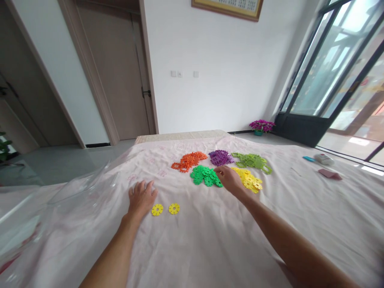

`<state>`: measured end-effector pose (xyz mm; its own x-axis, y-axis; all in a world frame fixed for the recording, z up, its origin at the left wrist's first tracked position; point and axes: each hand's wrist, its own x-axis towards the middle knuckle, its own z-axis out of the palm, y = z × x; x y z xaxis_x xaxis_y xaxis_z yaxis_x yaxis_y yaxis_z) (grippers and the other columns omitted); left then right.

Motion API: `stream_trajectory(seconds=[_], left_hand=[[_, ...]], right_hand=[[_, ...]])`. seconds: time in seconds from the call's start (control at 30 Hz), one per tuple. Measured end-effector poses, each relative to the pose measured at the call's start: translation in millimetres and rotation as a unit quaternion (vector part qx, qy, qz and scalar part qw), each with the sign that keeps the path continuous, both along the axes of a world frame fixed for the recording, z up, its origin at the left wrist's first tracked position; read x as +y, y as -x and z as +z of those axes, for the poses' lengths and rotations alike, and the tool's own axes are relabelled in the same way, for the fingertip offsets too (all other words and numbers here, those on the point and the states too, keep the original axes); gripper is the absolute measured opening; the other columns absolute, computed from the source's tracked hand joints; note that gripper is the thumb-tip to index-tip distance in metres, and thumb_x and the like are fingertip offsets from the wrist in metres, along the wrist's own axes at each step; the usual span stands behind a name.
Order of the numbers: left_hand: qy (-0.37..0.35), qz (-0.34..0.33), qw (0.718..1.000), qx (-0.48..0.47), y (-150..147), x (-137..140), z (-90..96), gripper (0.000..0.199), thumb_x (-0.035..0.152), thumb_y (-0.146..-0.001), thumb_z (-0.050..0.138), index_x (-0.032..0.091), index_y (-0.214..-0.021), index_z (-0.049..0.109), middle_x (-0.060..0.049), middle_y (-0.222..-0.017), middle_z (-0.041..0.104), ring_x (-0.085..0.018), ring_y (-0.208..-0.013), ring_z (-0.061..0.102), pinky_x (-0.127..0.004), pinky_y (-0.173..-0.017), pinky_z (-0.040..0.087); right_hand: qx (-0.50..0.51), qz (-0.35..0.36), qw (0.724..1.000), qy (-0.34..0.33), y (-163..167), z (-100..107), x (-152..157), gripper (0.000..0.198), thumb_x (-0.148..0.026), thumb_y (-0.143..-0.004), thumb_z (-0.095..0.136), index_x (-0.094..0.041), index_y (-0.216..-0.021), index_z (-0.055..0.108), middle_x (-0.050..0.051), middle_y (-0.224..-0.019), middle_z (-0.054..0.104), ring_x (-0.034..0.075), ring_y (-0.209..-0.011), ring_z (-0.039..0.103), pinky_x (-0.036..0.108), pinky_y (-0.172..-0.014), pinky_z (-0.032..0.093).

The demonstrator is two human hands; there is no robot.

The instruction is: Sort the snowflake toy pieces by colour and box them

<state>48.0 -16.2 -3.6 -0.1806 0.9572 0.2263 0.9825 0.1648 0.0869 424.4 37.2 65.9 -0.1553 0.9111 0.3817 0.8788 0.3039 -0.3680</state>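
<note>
My left hand (142, 197) lies flat on the pink cloth, fingers spread, holding nothing. Just right of it are two yellow notched discs, a left one (157, 210) and a right one (174, 208), flat and apart from each other. My right hand (229, 178) is over the gap between a pile of green discs (205, 176) and a pile of yellow discs (248, 178). Its fingers are curled together at the green pile's right edge; whatever may be between them is hidden.
Behind lie piles of orange pieces (192, 161), purple pieces (220, 157) and light green pieces (252, 161). A clear plastic container (81, 188) stands at the left. Toward the right edge are a pinkish folded piece (329, 174), a whitish object (324, 159) and a blue item (309, 159).
</note>
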Motion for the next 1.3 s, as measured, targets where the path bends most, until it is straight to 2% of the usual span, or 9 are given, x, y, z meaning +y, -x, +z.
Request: stream_trajectory(seconds=[0.13,0.23,0.33,0.53,0.73,0.9,1.13,1.3], left_hand=[[0.002,-0.001,1.0,-0.015,-1,-1,2.1,0.05,0.046,-0.095,0.04,0.027,-0.14,0.052,-0.014,-0.149,0.045,-0.032,-0.141,0.034,-0.054,-0.113,0.024],[0.006,0.0,1.0,-0.019,-2,-1,4.2,0.051,0.046,-0.095,0.04,0.026,-0.141,0.051,-0.015,-0.15,0.045,-0.032,-0.141,0.034,-0.054,-0.114,0.023],[0.002,0.003,1.0,-0.013,-3,-2,5.3,0.051,0.045,-0.095,0.041,0.026,-0.141,0.052,-0.015,-0.149,0.045,-0.032,-0.14,0.035,-0.053,-0.114,0.023],[0.001,0.005,1.0,-0.017,-2,-1,3.4,0.052,0.045,-0.095,0.041,0.025,-0.142,0.051,-0.015,-0.151,0.044,-0.033,-0.141,0.034,-0.055,-0.114,0.022],[-0.008,0.003,1.0,-0.029,-1,-1,1.6,0.052,0.044,-0.095,0.042,0.024,-0.142,0.051,-0.016,-0.15,0.044,-0.033,-0.14,0.035,-0.055,-0.115,0.022],[-0.021,-0.003,0.999,-0.026,0,-1,2.1,0.051,0.042,-0.095,0.042,0.024,-0.141,0.053,-0.016,-0.148,0.047,-0.032,-0.139,0.038,-0.054,-0.114,0.024],[-0.024,-0.006,0.999,-0.025,2,0,2.2,0.05,0.042,-0.094,0.042,0.024,-0.139,0.055,-0.016,-0.145,0.05,-0.032,-0.137,0.04,-0.053,-0.112,0.027],[-0.02,-0.007,1.0,-0.023,3,1,1.1,0.05,0.042,-0.094,0.043,0.025,-0.139,0.055,-0.015,-0.145,0.05,-0.032,-0.137,0.04,-0.053,-0.112,0.027]], right_hand=[[0.013,0.216,0.974,0.066,77,-7,-27,0.018,-0.023,-0.09,0.058,-0.022,-0.099,0.073,0.003,-0.096,0.071,0.015,-0.086,0.064,0.024,-0.075,0.044],[-0.01,0.266,0.956,0.119,118,-11,-49,0.028,-0.036,-0.082,0.073,-0.023,-0.107,0.073,0.004,-0.103,0.068,0.016,-0.083,0.063,0.024,-0.072,0.044],[-0.051,0.28,0.946,0.156,138,-14,-60,0.04,-0.041,-0.07,0.084,-0.023,-0.103,0.073,0.005,-0.105,0.067,0.019,-0.087,0.062,0.026,-0.071,0.043],[-0.025,0.292,0.936,0.197,148,-21,-55,0.043,-0.033,-0.066,0.086,-0.022,-0.103,0.068,0.0,-0.093,0.066,0.014,-0.078,0.058,0.023,-0.064,0.037],[-0.02,0.323,0.922,0.21,168,-28,-44,0.06,-0.033,-0.069,0.082,-0.027,-0.126,0.064,-0.001,-0.096,0.067,0.016,-0.081,0.06,0.024,-0.069,0.041],[-0.06,0.312,0.927,0.198,185,-23,-48,0.051,-0.047,-0.075,0.076,-0.034,-0.123,0.067,0.001,-0.106,0.065,0.02,-0.089,0.061,0.027,-0.073,0.042],[-0.045,0.309,0.931,0.187,199,-23,-56,0.046,-0.037,-0.068,0.079,-0.027,-0.111,0.067,0.001,-0.105,0.064,0.018,-0.086,0.059,0.025,-0.07,0.04],[0.013,0.313,0.928,0.201,188,-29,-65,0.033,-0.033,-0.074,0.075,-0.023,-0.105,0.069,0.0,-0.096,0.07,0.018,-0.084,0.062,0.025,-0.07,0.041]])
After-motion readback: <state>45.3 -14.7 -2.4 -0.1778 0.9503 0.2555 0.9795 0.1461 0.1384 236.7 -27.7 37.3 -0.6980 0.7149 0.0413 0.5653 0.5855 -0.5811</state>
